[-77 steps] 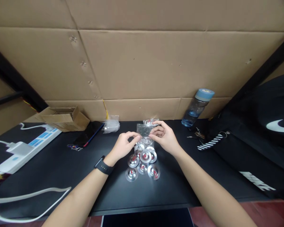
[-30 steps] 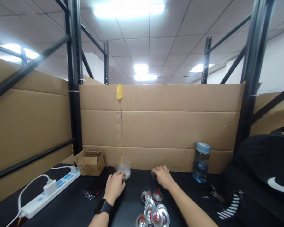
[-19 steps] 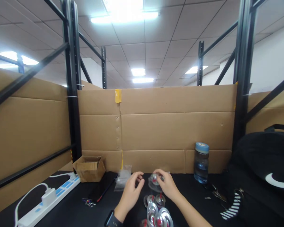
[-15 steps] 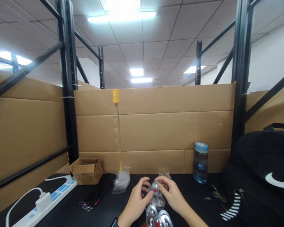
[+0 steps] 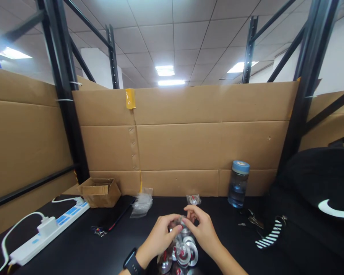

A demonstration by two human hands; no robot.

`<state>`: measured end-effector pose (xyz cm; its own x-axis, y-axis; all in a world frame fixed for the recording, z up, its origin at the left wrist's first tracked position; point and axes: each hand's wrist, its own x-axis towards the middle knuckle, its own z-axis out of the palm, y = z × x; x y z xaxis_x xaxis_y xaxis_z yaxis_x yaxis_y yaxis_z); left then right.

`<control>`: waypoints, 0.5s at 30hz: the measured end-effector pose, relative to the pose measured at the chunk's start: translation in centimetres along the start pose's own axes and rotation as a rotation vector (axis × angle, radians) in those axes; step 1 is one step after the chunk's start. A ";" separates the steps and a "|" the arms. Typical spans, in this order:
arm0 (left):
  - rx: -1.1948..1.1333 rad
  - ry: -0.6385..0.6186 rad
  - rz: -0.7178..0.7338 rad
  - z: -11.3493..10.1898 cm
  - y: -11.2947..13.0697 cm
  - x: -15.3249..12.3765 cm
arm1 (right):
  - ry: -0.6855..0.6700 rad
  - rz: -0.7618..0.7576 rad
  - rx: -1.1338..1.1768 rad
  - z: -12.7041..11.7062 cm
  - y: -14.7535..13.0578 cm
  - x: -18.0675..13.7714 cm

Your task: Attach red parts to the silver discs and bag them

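My left hand and my right hand meet low in the middle of the view, fingers pinched together on a small clear plastic bag with a shiny disc inside. Below them several silver discs with red centres lie in a cluster on the black table. A black watch sits on my left wrist. One more bagged disc lies farther back near the cardboard wall.
A heap of clear bags, a dark phone, a small cardboard box and a white power strip lie on the left. A blue water bottle, keys and a black bag occupy the right.
The view tipped up from the table to the wall and ceiling. My left hand reached toward the clear bags, then both hands came together over the discs, holding a small bag.
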<state>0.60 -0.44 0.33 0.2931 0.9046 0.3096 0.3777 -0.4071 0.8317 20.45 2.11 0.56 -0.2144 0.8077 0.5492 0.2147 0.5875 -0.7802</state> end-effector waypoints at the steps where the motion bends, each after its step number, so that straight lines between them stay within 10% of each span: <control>1: 0.005 0.010 0.011 0.0 0.1 0.0 | 0.010 0.028 0.038 0.0 0.1 0.0; 15: -0.297 0.170 -0.006 -0.3 -1.3 1.0 | -0.074 0.139 0.181 -0.8 0.3 0.4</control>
<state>0.14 1.01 -0.30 0.1321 0.9251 0.3561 0.0990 -0.3698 0.9238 21.23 2.66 0.81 -0.2650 0.8705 0.4147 0.0738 0.4472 -0.8914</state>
